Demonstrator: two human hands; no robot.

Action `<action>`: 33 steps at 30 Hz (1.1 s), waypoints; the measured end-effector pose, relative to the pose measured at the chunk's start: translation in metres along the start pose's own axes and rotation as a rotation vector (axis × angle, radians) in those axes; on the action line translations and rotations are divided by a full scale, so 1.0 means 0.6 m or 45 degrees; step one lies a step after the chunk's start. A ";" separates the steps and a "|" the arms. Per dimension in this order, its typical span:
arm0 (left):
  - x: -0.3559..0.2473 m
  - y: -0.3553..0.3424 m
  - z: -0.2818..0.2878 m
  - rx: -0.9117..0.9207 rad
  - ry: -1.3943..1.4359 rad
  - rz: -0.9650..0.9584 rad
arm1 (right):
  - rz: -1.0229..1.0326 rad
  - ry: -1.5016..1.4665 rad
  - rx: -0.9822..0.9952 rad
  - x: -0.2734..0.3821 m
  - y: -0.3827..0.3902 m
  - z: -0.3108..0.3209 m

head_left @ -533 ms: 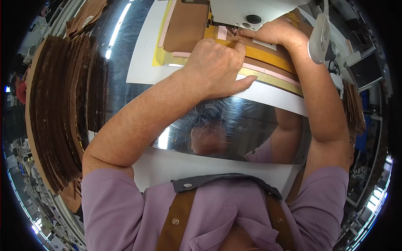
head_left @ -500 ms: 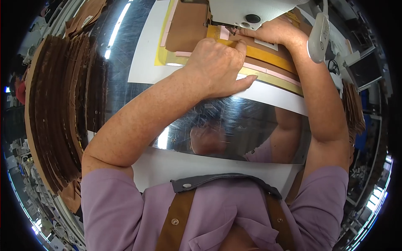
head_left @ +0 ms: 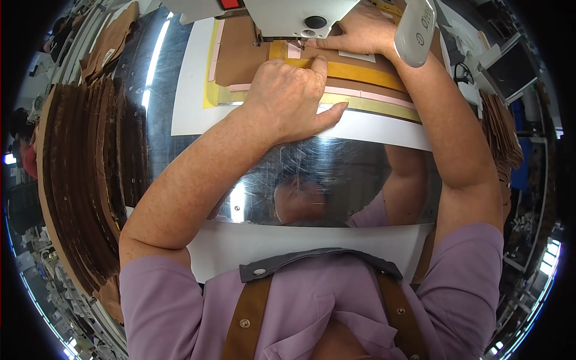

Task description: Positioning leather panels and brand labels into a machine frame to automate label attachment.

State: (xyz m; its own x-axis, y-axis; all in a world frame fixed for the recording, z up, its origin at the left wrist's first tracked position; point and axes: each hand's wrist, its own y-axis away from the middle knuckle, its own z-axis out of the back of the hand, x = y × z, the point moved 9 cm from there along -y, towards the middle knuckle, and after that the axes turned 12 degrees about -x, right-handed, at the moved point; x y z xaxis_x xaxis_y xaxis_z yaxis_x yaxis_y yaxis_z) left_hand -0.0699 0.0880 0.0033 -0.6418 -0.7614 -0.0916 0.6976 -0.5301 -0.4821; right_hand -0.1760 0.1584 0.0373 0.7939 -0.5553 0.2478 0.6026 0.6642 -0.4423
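Observation:
My left hand [head_left: 288, 96] lies over the near edge of a flat brown sheet [head_left: 240, 63], its thumb stretched out and its forefinger pressing by a yellow strip [head_left: 372, 77]. Beyond it, my right hand [head_left: 363, 33] rests flat on the sheet, thumb reaching toward the presser foot [head_left: 300, 46]; a white rounded fixture hides some of its wrist. Above the sheet stands the white head of a sewing machine [head_left: 294, 18]. Pink strips [head_left: 342, 91] edge the sheet inside a pale yellow frame [head_left: 384, 103], over a white board [head_left: 186, 114].
Stacked brown pieces [head_left: 78, 180] stand along the left side, and more brown pieces [head_left: 501, 132] are at the right. A shiny metal plate [head_left: 336, 180] lies between my arms. The white rounded fixture [head_left: 415, 33] hangs over my right wrist.
The machine, sheet and both hands sit farther left and slightly higher in the picture, as the view has shifted. Against the sheet, my hands look nearly unchanged.

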 end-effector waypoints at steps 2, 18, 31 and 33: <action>0.000 0.001 -0.003 0.043 0.001 0.012 | -0.064 0.019 0.085 0.001 -0.005 -0.003; 0.012 -0.009 -0.006 -0.005 -0.016 -0.003 | -0.165 0.060 0.135 -0.017 -0.004 -0.008; 0.016 -0.004 0.001 0.005 0.027 0.043 | -0.053 0.069 0.109 -0.022 -0.007 -0.028; 0.009 0.001 0.006 0.021 0.027 0.027 | -0.018 0.027 0.123 0.001 -0.001 -0.024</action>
State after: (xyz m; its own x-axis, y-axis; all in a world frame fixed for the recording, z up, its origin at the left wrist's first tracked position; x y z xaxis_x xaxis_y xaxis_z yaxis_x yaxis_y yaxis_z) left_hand -0.0714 0.0824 0.0057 -0.6335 -0.7644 -0.1199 0.7160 -0.5204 -0.4653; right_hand -0.1772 0.1507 0.0255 0.7840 -0.5747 0.2346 0.6195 0.7008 -0.3537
